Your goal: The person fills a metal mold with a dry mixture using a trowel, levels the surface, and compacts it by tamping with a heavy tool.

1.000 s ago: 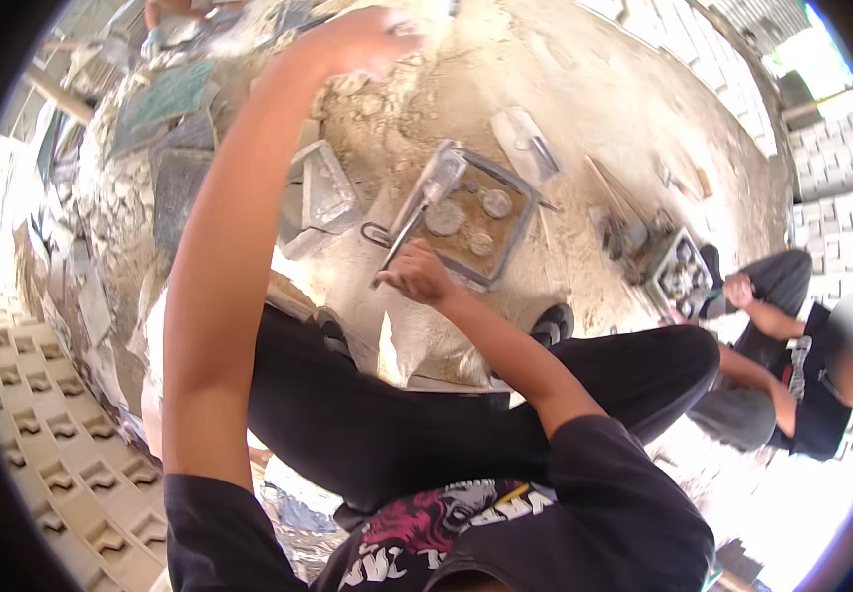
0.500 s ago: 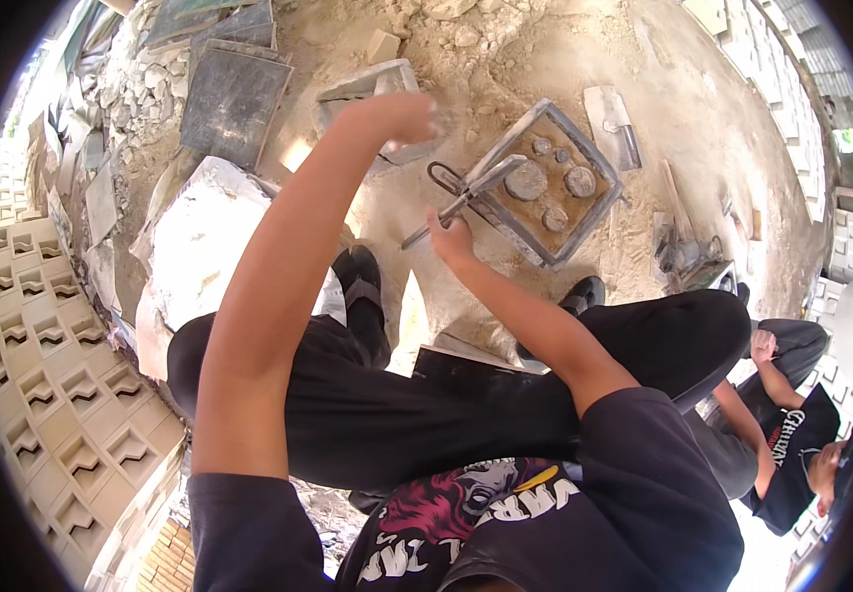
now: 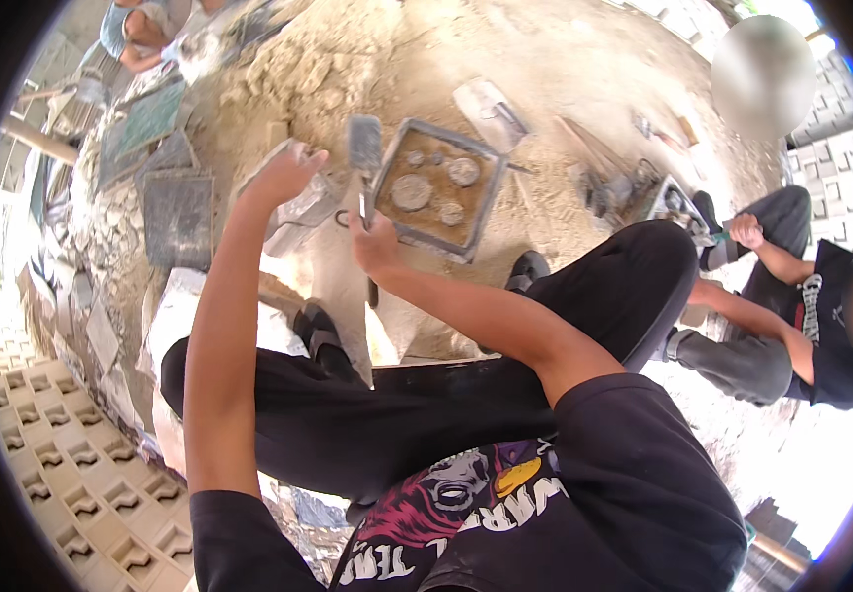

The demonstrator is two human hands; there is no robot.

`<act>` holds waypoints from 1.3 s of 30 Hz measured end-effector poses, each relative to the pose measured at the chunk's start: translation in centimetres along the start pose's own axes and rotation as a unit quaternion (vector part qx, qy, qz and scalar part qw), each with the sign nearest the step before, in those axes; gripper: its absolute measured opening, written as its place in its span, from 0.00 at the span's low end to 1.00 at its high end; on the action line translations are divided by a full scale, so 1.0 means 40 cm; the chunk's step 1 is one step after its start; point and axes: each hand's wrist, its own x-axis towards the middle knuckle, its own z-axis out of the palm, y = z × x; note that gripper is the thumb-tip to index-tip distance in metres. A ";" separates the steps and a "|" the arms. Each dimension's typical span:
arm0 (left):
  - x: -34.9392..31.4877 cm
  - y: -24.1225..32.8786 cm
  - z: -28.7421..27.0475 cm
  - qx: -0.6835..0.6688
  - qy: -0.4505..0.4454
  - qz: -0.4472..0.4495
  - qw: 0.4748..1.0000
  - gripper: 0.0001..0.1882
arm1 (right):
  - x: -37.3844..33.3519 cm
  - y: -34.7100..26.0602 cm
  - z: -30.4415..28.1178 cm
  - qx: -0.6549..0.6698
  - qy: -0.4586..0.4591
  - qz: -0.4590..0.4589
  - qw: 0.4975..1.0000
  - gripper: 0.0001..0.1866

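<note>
Trowel (image 3: 364, 146) is gripped by right fingers (image 3: 361, 227), handle (image 3: 373, 293) partly hidden; unclear whether left fingers (image 3: 314, 158) are closed.

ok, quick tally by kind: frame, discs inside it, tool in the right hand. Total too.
Frame: 1
Discs: 5
Tool in right hand: 1
Total: 7
</note>
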 end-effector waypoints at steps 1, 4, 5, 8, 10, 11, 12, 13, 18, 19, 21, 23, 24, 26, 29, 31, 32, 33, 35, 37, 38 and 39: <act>0.020 0.014 -0.010 -0.033 0.005 -0.011 0.999 0.37 | 0.022 -0.052 -0.027 0.009 -0.021 -0.016 1.000 0.22; 0.034 0.223 -0.015 -0.405 -0.007 -0.001 0.914 0.35 | 0.117 -0.122 -0.155 -0.021 -0.102 -0.085 0.991 0.22; 0.016 0.288 -0.030 -0.556 -0.016 -0.003 0.831 0.33 | 0.133 -0.157 -0.208 -0.086 -0.133 -0.119 0.980 0.21; 0.035 0.315 -0.038 -0.722 0.094 0.032 0.685 0.28 | 0.135 -0.332 -0.345 -0.277 -0.264 -0.146 0.912 0.16; 0.055 0.381 -0.016 -0.781 0.072 0.018 0.620 0.26 | 0.166 -0.364 -0.479 -0.248 -0.314 -0.111 0.910 0.14; 0.066 0.407 -0.012 -0.808 0.062 0.008 0.586 0.25 | 0.172 -0.376 -0.537 -0.232 -0.341 -0.095 0.906 0.14; 0.074 0.437 -0.016 -0.826 0.071 -0.025 0.559 0.25 | 0.166 -0.399 -0.599 -0.234 -0.339 -0.087 0.907 0.15; 0.091 0.450 -0.016 -0.838 0.072 -0.031 0.540 0.25 | 0.152 -0.430 -0.662 -0.239 -0.338 -0.075 0.907 0.16; 0.138 0.528 -0.074 -0.857 0.078 -0.042 0.507 0.21 | 0.124 -0.482 -0.859 -0.123 -0.228 -0.144 0.955 0.17; 0.126 0.537 -0.083 -0.854 0.078 -0.036 0.513 0.20 | 0.121 -0.486 -0.868 0.003 -0.187 -0.159 0.969 0.17; 0.119 0.586 -0.090 -0.880 0.075 -0.024 0.468 0.12 | 0.135 -0.510 -0.867 0.255 -0.097 -0.192 0.943 0.18; 0.061 0.677 -0.065 -0.885 0.065 0.009 0.462 0.09 | 0.188 -0.515 -0.844 0.347 0.003 -0.263 0.900 0.20; 0.024 0.717 -0.072 -0.876 0.056 0.020 0.478 0.10 | 0.226 -0.524 -0.807 0.383 0.039 -0.287 0.877 0.22; 0.019 0.712 -0.082 -0.850 -0.008 0.010 0.527 0.12 | 0.230 -0.583 -0.724 0.468 0.058 -0.240 0.848 0.28; -0.006 0.673 -0.120 -0.658 -0.163 -0.011 0.735 0.20 | 0.260 -0.637 -0.720 0.542 0.075 -0.206 0.811 0.28; -0.003 0.586 -0.154 -0.456 -0.202 -0.015 0.867 0.24 | 0.255 -0.636 -0.685 0.480 0.109 -0.200 0.847 0.27; 0.013 0.529 -0.154 -0.356 -0.181 -0.007 0.917 0.25 | 0.254 -0.635 -0.660 0.445 0.125 -0.199 0.864 0.27; 0.027 0.481 -0.150 -0.256 -0.162 0.005 0.953 0.27 | 0.264 -0.615 -0.630 0.406 0.147 -0.182 0.884 0.27; 0.023 0.423 -0.134 -0.275 -0.107 0.018 0.955 0.25 | 0.285 -0.530 -0.562 0.317 0.187 -0.149 0.918 0.27; 0.030 0.399 -0.132 -0.297 -0.111 0.031 0.948 0.25 | 0.290 -0.478 -0.513 0.282 0.173 -0.108 0.937 0.27; 0.034 0.394 -0.134 -0.284 -0.092 0.056 0.953 0.25 | 0.294 -0.459 -0.484 0.265 0.167 -0.088 0.946 0.27; 0.043 0.411 -0.134 -0.272 -0.076 0.086 0.955 0.24 | 0.304 -0.446 -0.461 0.260 0.162 -0.079 0.949 0.28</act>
